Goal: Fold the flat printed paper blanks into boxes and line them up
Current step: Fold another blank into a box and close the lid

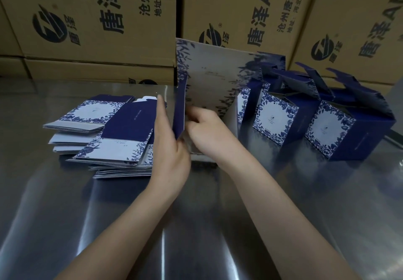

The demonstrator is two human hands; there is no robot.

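half-folded blank (209, 81) upright, flat blanks (104, 131) stacked

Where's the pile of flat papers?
Head view: the stack of flat blue-and-white paper blanks lies on the metal table, just left of the left hand.

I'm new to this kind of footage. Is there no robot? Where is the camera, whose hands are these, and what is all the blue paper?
There is no machine: a person works bare-handed, filmed by one camera on their head that looks down. On the metal table, a stack of flat printed sheets lies at left. Folded boxes stand in a row at right, with their flaps up. Brown cartons are behind. The left hand holds the blue side panel of an upright blank. The right hand reaches to its base but is blurred, so its grip is unclear.
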